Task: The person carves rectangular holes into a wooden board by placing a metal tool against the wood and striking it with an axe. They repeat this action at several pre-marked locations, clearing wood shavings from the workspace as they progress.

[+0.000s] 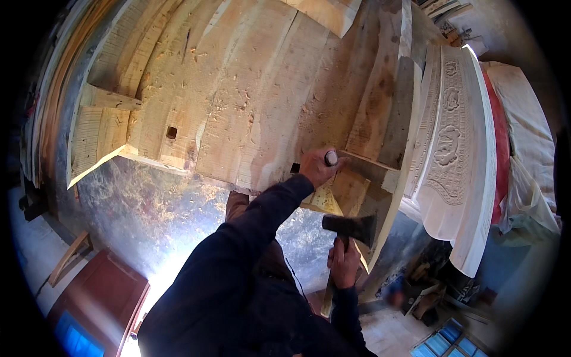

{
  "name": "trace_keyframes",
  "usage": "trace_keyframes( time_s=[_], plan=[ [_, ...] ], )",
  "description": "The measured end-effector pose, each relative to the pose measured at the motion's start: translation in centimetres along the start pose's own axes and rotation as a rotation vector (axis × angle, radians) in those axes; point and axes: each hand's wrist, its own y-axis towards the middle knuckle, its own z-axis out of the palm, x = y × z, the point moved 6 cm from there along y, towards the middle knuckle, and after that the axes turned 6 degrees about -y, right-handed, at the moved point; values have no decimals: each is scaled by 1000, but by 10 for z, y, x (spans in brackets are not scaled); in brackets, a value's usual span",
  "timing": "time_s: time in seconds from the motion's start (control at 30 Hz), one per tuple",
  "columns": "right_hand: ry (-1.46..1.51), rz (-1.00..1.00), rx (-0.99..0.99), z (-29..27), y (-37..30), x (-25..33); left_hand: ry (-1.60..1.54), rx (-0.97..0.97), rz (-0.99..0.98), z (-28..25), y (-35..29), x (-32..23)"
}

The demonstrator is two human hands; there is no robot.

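My left hand (318, 166) is closed round an upright chisel (331, 157). Only the round end of its handle shows; the blade is hidden under the hand. It stands by the near right corner of a large wooden panel (238, 107), next to a small square hole (295, 168). Lower and to the right, my right hand (344, 262) grips a hatchet (350, 228) by its pale wooden handle, close under the dark head. The flared edge of the head points right, its blunt end left, apart from the chisel.
Upright boards frame the panel, with a long side board (407, 137) at the right. Chips lie on the panel, which has another square hole (172, 132) at left. A carved pale wooden piece (452, 137) stands right. A reddish-brown panel (98, 297) is at lower left.
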Motion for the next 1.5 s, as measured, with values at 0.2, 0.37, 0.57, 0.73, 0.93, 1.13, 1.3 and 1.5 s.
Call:
trace_keyframes(
  time_s=[0.2,0.37,0.57,0.73,0.93,1.13,1.3,1.5],
  plan=[
    [9,164,-40,-14,-71,-56,45,-67,554,3,-91,-4],
    [98,160,82,12,-37,-66,37,-140,579,1,-98,5],
    [61,-18,160,14,-20,-54,-40,-451,486,3,-58,14],
    [37,-3,176,7,-11,-40,10,-438,359,10,-37,-4],
    [102,-90,76,-6,3,3,-32,-438,346,2,-41,9],
    [214,-238,-67,-35,12,66,-83,-436,345,-10,-28,9],
    [320,-449,-413,-78,8,145,-107,-506,353,-18,-18,12],
    [211,-790,-535,-74,49,184,-132,-488,261,-17,-15,14]
  ],
)
